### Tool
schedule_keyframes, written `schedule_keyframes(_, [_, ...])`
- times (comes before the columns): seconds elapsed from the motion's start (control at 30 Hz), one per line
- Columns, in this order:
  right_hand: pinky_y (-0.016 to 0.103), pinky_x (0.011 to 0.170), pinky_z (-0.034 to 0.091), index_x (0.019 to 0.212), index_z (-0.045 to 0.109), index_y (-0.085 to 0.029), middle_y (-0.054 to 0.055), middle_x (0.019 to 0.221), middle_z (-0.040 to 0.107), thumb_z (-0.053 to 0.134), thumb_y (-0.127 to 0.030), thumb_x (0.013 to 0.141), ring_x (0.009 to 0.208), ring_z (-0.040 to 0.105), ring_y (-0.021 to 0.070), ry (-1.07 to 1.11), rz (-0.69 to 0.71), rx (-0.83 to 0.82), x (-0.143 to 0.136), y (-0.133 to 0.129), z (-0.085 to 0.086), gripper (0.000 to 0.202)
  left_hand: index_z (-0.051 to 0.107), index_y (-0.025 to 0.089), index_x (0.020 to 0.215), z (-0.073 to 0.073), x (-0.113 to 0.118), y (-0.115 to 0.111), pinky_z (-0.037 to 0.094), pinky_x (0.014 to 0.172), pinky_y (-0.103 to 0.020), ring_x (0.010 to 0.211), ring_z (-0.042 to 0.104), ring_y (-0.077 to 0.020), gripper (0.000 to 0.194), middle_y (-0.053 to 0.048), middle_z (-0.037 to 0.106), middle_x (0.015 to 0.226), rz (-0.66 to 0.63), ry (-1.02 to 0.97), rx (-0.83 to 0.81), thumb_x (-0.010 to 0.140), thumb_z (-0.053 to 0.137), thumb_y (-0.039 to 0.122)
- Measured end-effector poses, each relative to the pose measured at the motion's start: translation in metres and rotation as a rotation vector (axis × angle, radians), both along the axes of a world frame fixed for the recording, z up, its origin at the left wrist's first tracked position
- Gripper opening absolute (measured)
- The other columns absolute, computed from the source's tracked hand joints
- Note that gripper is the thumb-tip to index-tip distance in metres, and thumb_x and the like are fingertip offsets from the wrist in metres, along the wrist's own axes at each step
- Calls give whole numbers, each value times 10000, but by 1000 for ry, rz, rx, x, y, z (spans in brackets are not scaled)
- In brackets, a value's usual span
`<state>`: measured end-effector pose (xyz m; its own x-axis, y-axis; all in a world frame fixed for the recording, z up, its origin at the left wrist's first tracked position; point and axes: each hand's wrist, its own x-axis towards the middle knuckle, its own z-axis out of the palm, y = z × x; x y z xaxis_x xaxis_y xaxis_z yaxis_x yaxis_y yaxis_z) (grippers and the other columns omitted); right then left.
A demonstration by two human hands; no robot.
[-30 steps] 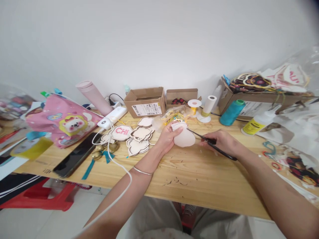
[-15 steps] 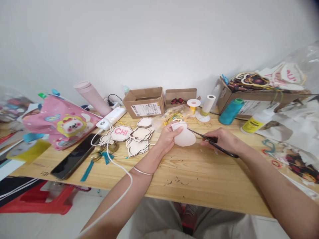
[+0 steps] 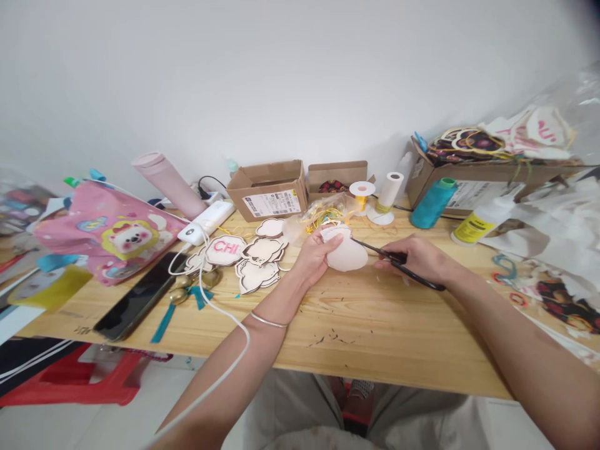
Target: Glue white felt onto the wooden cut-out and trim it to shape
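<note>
Both hands are closed on something: the left hand [image 3: 313, 257] pinches a white piece [image 3: 347, 255] between thumb and fingers, and the right hand [image 3: 419, 255] is curled round the handles of black scissors [image 3: 409, 272]. The white piece is held off the table [image 3: 384, 350], its long axis sloping from the pinched upper-left end to a rounded lower-right end. It lies between the hands, the left touching it and the right a little apart to its right. The scissors slant up and leftward, their tips at the piece's upper right edge; how far the blades are parted cannot be told.

Just behind the white piece is a clear bag of yellow cord [image 3: 327, 214], with a yellow spool [image 3: 361, 195] and a white roll [image 3: 389, 189] behind it to the right. Farther right of the piece are a teal thread cone [image 3: 431, 206] and a glue bottle [image 3: 475, 226]. To its left lie pale cut-outs [image 3: 257, 275] and a patch marked CHI [image 3: 225, 250]; well left is a dark phone [image 3: 134, 301].
</note>
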<state>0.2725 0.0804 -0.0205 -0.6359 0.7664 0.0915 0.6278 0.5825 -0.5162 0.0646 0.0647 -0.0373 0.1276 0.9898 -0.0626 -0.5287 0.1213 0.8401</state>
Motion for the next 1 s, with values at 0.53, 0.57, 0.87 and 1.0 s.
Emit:
schedule_keyframes(0.53, [217, 440, 287, 582, 560, -170, -2, 483, 527, 476, -378, 780, 437, 410, 91, -9, 32, 77, -1, 3, -5, 299, 598, 128, 848, -4, -1, 1, 461, 668, -266, 676, 602, -136, 348, -40, 673, 764, 7, -36, 2, 551, 765, 203])
schedule_keyframes(0.57, [217, 440, 285, 580, 561, -169, 0, 481, 531, 477, -385, 781, 434, 412, 91, -9, 36, 89, -1, 3, -4, 307, 597, 126, 849, -4, -1, 1, 462, 662, -263, 670, 601, -134, 350, -40, 673, 762, 7, -37, -1, 551, 765, 201])
schedule_keyframes(0.87, [217, 414, 260, 514, 498, -174, -25, 405, 454, 479, -470, 776, 387, 369, 80, 34, -14, 52, -4, -1, -1, 396, 611, 115, 859, -3, -2, 1, 463, 655, -242, 662, 598, -119, 333, -34, 669, 759, -7, -67, 9, 568, 756, 188])
schedule_keyframes(1.0, [207, 413, 273, 538, 523, -169, -31, 436, 440, 499, -488, 761, 409, 357, 74, 100, -37, 36, 0, 2, -4, 391, 610, 117, 850, -3, -2, 1, 462, 639, -244, 648, 599, -122, 327, -30, 666, 734, -18, -64, 12, 569, 757, 195])
